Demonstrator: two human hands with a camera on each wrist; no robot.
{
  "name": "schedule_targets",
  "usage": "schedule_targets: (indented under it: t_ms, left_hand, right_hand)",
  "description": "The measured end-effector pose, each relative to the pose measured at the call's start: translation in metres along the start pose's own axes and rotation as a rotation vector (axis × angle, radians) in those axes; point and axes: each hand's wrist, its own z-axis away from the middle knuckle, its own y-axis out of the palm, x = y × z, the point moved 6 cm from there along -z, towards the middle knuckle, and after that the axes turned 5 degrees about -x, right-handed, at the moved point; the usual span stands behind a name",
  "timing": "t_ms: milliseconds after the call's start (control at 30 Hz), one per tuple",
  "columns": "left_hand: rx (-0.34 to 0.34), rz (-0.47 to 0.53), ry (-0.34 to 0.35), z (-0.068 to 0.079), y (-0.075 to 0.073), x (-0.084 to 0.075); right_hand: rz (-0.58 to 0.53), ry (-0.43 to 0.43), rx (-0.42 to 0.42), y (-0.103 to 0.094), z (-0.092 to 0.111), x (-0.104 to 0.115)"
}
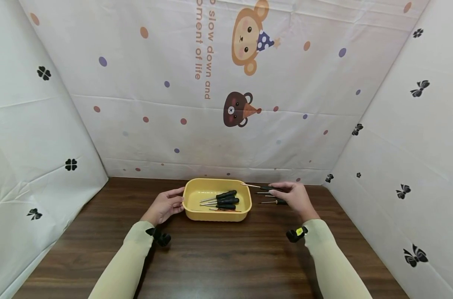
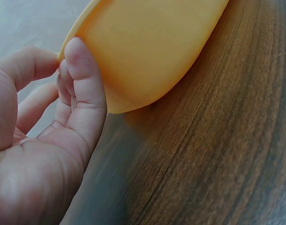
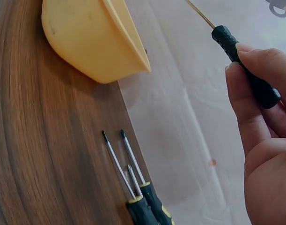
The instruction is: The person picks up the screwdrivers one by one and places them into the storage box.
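Observation:
A yellow plastic bin (image 1: 215,216) sits on the table with several black-handled screwdrivers (image 1: 226,201) inside. At its left end my left hand (image 1: 166,206) holds the rim, thumb and fingertips right at the lip in the left wrist view. My right hand (image 1: 291,197) pinches the dark handle of a screwdriver (image 3: 250,75) between thumb and fingers. Its thin, gold-coloured shaft points left, and the tip overlaps the bin's right rim in the head view. Below that hand, more screwdrivers (image 3: 142,208) lie on the table, their shafts pointing toward the bin.
The dark wood-grain table (image 1: 226,257) ends at the back against a printed white cloth (image 1: 196,137). More white cloth hangs at the left and right sides. A black wrist camera (image 1: 296,234) is strapped at each sleeve cuff.

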Motion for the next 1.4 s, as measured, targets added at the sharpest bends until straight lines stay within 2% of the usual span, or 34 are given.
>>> schedule_targets:
  t_ms: [400,833,1400]
  left_hand:
    - [0.021,0.004,0.015,0.002,0.000,0.000]
    - [0.017,0.003,0.009,0.002,0.000,-0.001]
    - [0.012,-0.005,0.002,0.002,0.001,-0.001]
  right_hand:
    - [-0.130,0.030,0.017,0.020,-0.004,0.002]
    - [-0.155,0.040,0.088,0.053,-0.010,0.008]
    - [-0.025,0.030,0.171,0.090,-0.018,0.005]
